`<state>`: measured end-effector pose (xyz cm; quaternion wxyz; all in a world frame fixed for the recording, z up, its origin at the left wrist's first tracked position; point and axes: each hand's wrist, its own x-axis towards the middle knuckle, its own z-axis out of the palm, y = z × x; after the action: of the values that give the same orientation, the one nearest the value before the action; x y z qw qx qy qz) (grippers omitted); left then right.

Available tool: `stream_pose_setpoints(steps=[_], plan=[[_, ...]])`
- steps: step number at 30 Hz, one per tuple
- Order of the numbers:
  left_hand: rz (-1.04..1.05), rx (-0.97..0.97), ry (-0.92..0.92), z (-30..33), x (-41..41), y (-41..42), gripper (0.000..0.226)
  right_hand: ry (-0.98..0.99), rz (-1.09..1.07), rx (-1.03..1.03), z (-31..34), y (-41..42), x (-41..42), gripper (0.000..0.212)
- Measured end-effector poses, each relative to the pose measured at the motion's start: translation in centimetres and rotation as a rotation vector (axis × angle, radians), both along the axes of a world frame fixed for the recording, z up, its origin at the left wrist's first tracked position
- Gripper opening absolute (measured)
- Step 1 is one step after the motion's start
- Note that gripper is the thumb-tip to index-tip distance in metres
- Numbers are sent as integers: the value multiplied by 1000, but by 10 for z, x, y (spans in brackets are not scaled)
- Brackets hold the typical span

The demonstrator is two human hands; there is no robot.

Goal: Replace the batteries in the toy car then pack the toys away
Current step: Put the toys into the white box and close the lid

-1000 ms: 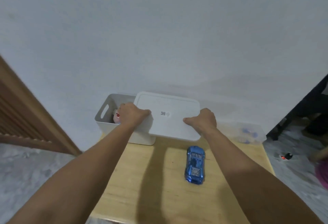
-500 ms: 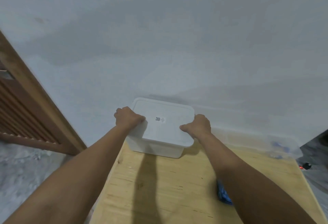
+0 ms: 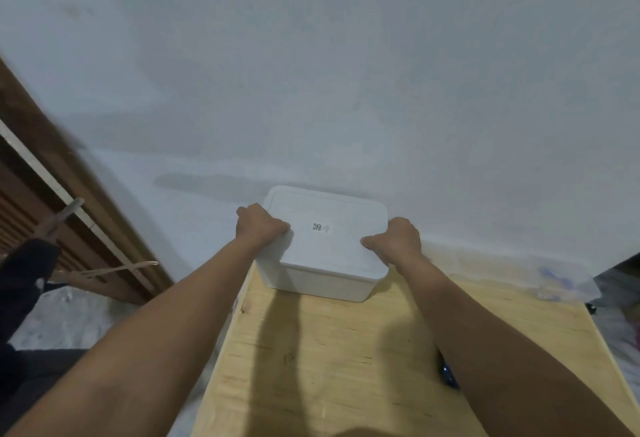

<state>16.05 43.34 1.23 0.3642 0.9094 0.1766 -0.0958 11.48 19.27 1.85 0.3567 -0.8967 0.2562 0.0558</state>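
A white storage box (image 3: 322,284) stands at the far left corner of the wooden table (image 3: 346,367), against the wall. Its white lid (image 3: 332,242), marked with a small QR code, lies flat on top. My left hand (image 3: 259,225) grips the lid's left edge, thumb on top. My right hand (image 3: 396,241) grips the right edge the same way. The blue toy car (image 3: 448,376) lies on the table near me, mostly hidden under my right forearm.
A clear plastic container (image 3: 550,280) with blue items sits at the table's far right edge by the wall. A wooden slatted door (image 3: 52,201) stands to the left. Dark fabric (image 3: 24,284) lies at the far left over the marbled floor.
The lid, held off to the right of the open box a second ago, now sits squarely on the box. Both hands moved left with it. The view has tilted, hiding most of the car.
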Motion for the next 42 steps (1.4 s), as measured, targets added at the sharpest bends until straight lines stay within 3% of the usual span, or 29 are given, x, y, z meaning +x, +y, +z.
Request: stream_pose_setpoints(steps=[6,11,18,20,23,26,32,42], plan=[[-4,-20,-66,-6,-2,-2,49,-31,-46,-19,-4,5,0,31],[14,86,-114,-7,-9,-8,40,-51,-43,5,-9,6,-4,63],[-52,50,-101,-16,-8,-6,42,-44,-27,-14,-16,13,-4,67],[-106,90,-111,-18,-9,-7,49,-66,21,-78,-18,17,-4,66],[-291,352,-211,-25,-8,-8,62,-125,160,-253,-21,25,-6,64],[-491,474,-248,-31,-8,-7,65,-165,314,-413,-28,31,-4,62],[-599,552,-279,-38,-4,-7,69,-124,425,-593,-42,32,-3,62],[-618,580,-312,-37,1,-8,67,-92,470,-643,-45,31,3,65]])
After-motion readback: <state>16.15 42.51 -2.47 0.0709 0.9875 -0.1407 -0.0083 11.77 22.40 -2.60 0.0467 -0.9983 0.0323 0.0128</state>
